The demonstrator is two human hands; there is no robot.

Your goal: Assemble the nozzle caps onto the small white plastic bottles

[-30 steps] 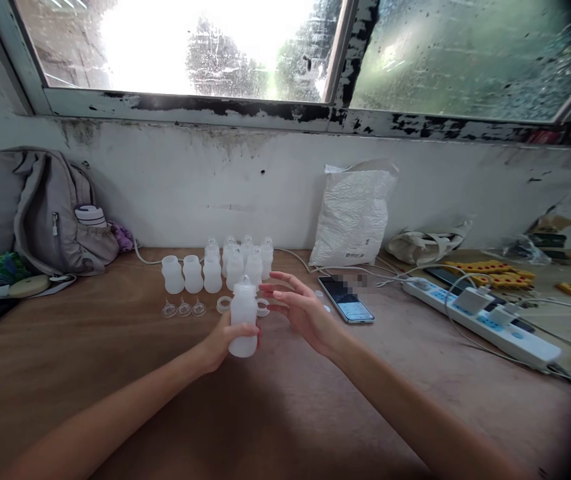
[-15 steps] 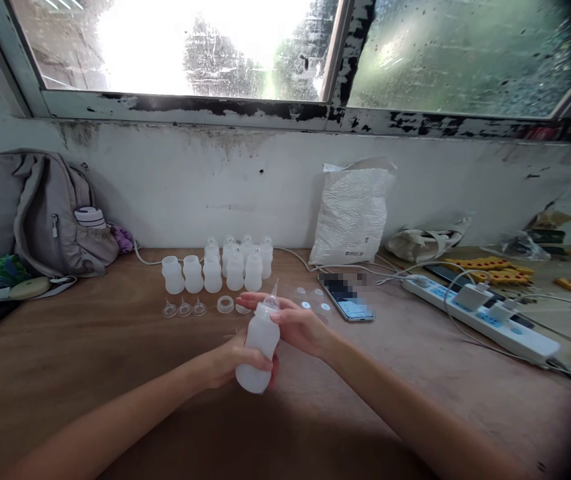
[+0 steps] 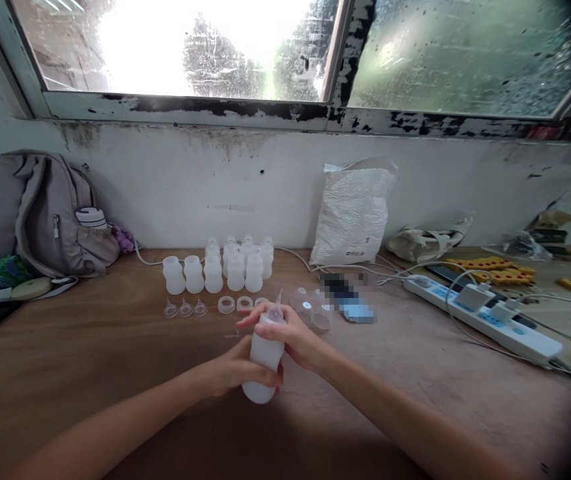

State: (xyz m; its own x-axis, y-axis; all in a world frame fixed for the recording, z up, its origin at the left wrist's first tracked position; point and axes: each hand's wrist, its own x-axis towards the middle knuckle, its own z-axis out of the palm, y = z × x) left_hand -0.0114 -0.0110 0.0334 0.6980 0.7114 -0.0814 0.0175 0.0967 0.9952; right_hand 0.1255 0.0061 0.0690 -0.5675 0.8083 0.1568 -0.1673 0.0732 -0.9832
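A frosted baby bottle leans slightly to the right in front of me. My left hand is wrapped round its lower body. At the neck, my right hand has its thumb and fingers closed round the collar, below a clear nipple that points up. Beyond my hands lie white collar rings in a row, one partly covered by my right fingers. Left of them sit several loose clear nipples. Clear dome caps stand just right of my right hand.
Several bottles stand in rows behind the loose parts, some topped with nipples and caps. A phone, white packet and power strip with cables are to the right. A grey backpack rests at left.
The bottle has shifted slightly right and down with both hands. My right hand's fingers have curled closer round the bottle's collar, and more of the rings and dome caps shows.
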